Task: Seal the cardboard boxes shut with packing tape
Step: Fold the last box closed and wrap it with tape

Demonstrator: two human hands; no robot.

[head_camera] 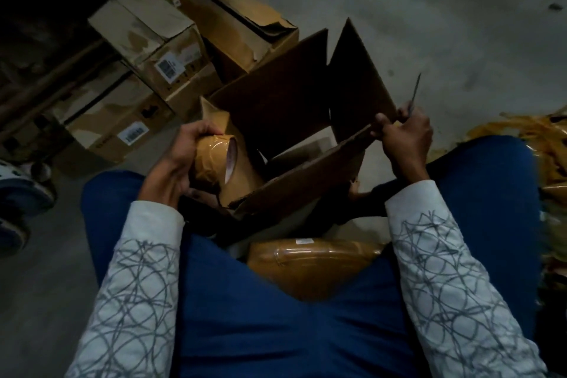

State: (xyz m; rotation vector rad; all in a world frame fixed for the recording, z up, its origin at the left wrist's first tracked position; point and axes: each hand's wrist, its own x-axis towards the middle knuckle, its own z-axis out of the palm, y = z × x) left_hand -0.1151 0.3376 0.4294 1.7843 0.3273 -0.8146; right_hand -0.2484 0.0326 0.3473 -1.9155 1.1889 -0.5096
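Beyond upright flaps (276,86), stacked cartons (159,49), tape scraps (527,135)

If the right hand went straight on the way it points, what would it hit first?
Probably the upright flap, just beyond the near flap that the right hand pinches along with a thin blade; depth is hard to judge.

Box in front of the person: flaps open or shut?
Open. Far flaps stand upright, dark inside shows; right hand pinches the near flap, left hand grips the tape roll.
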